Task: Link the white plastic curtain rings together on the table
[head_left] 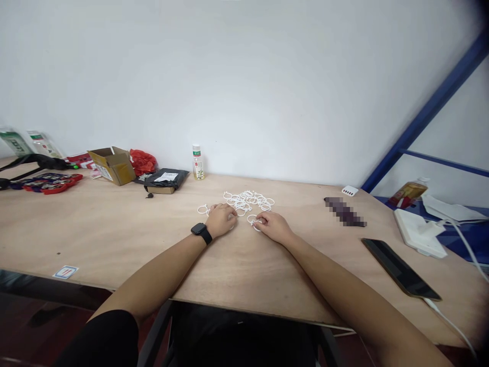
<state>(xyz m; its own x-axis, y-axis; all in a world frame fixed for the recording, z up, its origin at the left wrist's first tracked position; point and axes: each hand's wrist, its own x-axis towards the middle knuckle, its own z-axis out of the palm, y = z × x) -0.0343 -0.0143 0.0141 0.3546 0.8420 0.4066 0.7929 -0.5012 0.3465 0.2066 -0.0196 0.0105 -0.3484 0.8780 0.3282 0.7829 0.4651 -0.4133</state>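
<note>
A pile of several white plastic rings (249, 200) lies on the wooden table (114, 234) in front of me. My left hand (220, 219), with a black watch (201, 232) on the wrist, rests curled at the pile's near left edge, fingers closed over a ring. A single ring (202, 209) lies just left of it. My right hand (272, 226) is beside it on the right, fingers pinched on a white ring (252, 220) at the pile's near edge.
A small bottle (197, 162) stands at the wall behind the pile. A cardboard box (112, 164), a red bag (142, 161) and a black parcel (165, 180) sit at back left. A black phone (400, 267) with cable and white adapters (418, 233) lie at right.
</note>
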